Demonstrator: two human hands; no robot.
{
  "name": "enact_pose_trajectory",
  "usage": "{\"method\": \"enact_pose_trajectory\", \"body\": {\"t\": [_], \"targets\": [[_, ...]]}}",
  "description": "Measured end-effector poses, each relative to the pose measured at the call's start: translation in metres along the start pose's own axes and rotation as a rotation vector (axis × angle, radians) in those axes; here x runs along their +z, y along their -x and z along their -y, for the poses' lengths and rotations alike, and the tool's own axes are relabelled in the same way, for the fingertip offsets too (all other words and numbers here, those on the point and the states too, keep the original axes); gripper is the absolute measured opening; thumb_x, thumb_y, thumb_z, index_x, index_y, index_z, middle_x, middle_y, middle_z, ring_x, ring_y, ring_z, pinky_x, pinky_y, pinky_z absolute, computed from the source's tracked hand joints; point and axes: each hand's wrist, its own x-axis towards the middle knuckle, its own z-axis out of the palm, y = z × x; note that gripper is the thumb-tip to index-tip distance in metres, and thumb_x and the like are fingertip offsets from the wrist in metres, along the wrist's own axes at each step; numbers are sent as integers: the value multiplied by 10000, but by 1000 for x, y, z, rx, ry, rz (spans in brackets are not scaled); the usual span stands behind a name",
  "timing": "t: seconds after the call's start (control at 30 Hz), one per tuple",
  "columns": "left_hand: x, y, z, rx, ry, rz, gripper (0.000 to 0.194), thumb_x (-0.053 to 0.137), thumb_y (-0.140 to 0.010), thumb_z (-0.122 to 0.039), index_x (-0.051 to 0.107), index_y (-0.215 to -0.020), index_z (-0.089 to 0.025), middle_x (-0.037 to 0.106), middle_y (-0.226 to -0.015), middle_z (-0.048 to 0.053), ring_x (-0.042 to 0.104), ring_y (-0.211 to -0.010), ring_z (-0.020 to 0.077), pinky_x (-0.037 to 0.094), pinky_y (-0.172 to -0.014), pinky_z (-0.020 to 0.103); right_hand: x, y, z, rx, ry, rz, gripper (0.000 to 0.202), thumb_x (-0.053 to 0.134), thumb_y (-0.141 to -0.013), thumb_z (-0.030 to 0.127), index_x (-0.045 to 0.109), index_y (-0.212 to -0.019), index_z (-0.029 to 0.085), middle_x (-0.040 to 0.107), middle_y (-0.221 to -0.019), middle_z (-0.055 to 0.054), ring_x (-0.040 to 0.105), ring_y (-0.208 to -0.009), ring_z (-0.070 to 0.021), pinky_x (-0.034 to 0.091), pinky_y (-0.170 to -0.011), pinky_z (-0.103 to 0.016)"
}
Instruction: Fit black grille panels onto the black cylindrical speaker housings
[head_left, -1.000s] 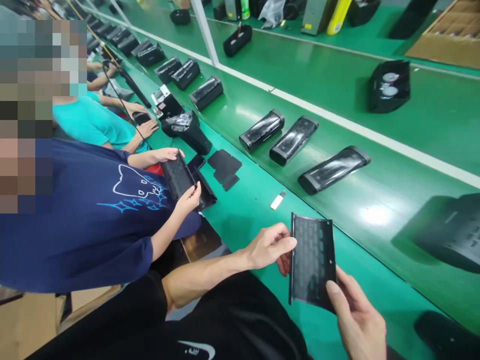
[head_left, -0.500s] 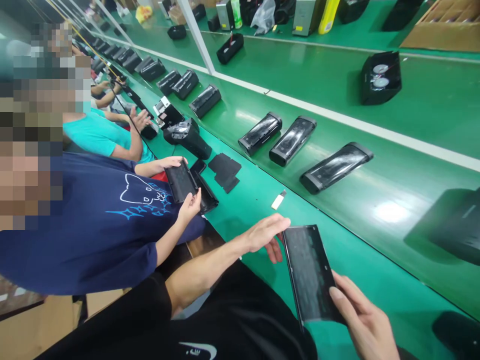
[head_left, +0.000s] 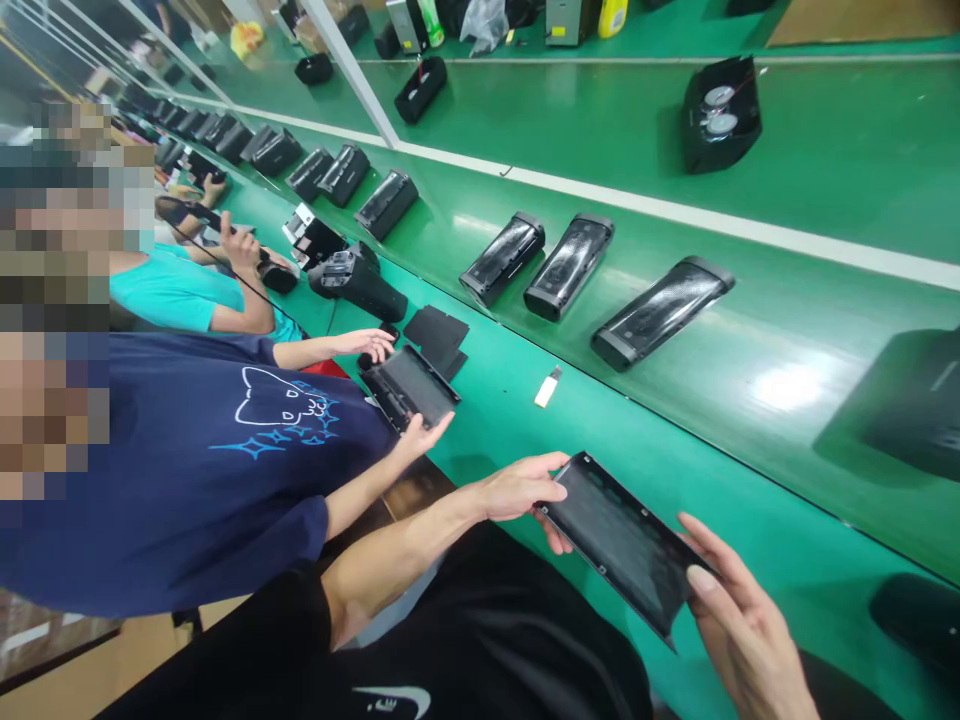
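A black rectangular panel (head_left: 619,540) with small clips along its edges is held between both hands above the green bench. My left hand (head_left: 525,490) grips its upper left end, thumb on top and fingers beneath. My right hand (head_left: 739,610) holds the lower right end, with the thumb on the panel's corner. On the bench beyond lies a small pale tool with a dark tip (head_left: 548,387).
Black speakers (head_left: 662,313) stand in a row on the green conveyor (head_left: 787,340) beyond the bench. At the left, a person in a dark blue shirt (head_left: 187,470) holds a similar panel (head_left: 420,385) near flat black sheets (head_left: 437,338).
The panel has turned from nearly upright to a slant down to the right. My left hand has closed on its upper end. The neighbour's panel has also turned and moved right.
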Motion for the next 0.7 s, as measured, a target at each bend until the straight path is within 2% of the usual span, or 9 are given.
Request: {"method": "enact_pose_trajectory", "body": {"t": [0.13, 0.27, 0.5, 0.7], "targets": [[-2, -3, 8, 24, 32, 6, 460, 720, -860, -387, 443, -1181, -208, 770, -845, 67, 782, -689, 266, 623, -672, 385, 4, 4, -7, 74, -136, 26, 706, 932, -670, 494, 718, -1303, 265, 765, -1015, -89, 713, -798, -244, 599, -748, -334], [-5, -8, 18, 34, 54, 34, 481, 735, -835, -424, 429, -1138, -209, 778, -848, 74, 787, -716, 280, 622, -701, 413, 4, -1, -3, 70, -168, -16, 619, 945, -656, 480, 758, -1197, 245, 772, -1072, -108, 736, -866, -262, 603, -732, -314], [-10, -13, 28, 34, 57, 43, 476, 650, -791, -307, 387, -1175, -208, 797, -881, 80, 799, -754, 331, 611, -723, 446, -3, -4, 3, 71, -163, -12, 614, 935, -662, 469, 761, -1205, 241, 771, -1122, -115, 742, -813, -259, 609, -678, -316], [-8, -15, 29, 31, 101, 74, 513, 663, -773, -266, 405, -1212, -205, 800, -892, 91, 804, -774, 335, 611, -674, 391, 2, -2, 12, 96, -165, -41, 611, 951, -615, 491, 777, -1146, 243, 778, -1074, -114, 749, -837, -290, 611, -660, -329]]}}
